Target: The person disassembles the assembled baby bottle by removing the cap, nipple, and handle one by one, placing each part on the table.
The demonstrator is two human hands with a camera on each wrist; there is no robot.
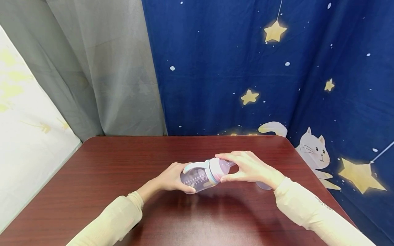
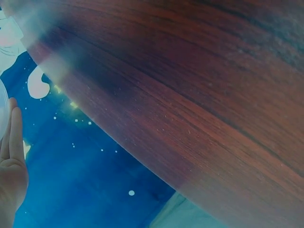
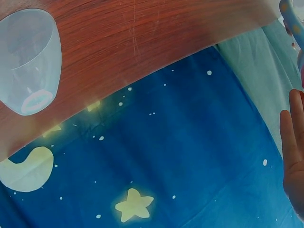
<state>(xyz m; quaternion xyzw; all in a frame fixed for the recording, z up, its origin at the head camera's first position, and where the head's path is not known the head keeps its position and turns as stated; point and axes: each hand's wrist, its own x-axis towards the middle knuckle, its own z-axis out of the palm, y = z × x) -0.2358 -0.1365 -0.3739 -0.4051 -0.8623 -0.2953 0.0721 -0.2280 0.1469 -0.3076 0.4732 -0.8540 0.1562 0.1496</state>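
Note:
A clear baby bottle [image 1: 197,178] with printed marks, a pale handle and a pinkish collar lies tilted above the middle of the table, its nipple [image 1: 226,165] toward the right. My left hand [image 1: 172,177] grips the bottle's body near its base, thumb in front. Around the collar and nipple end curl the fingers and thumb of my right hand [image 1: 250,166]. In the left wrist view only part of the left hand [image 2: 13,166] shows at the left edge. The right wrist view catches the right hand [image 3: 295,152] at its right edge, beside a sliver of the bottle.
A clear translucent cup [image 3: 31,61] stands on the table, mostly hidden behind the right wrist in the head view. The dark red wooden table [image 1: 129,153] ends at a far edge before a blue star-printed curtain [image 1: 215,68] and a grey curtain [image 1: 123,68].

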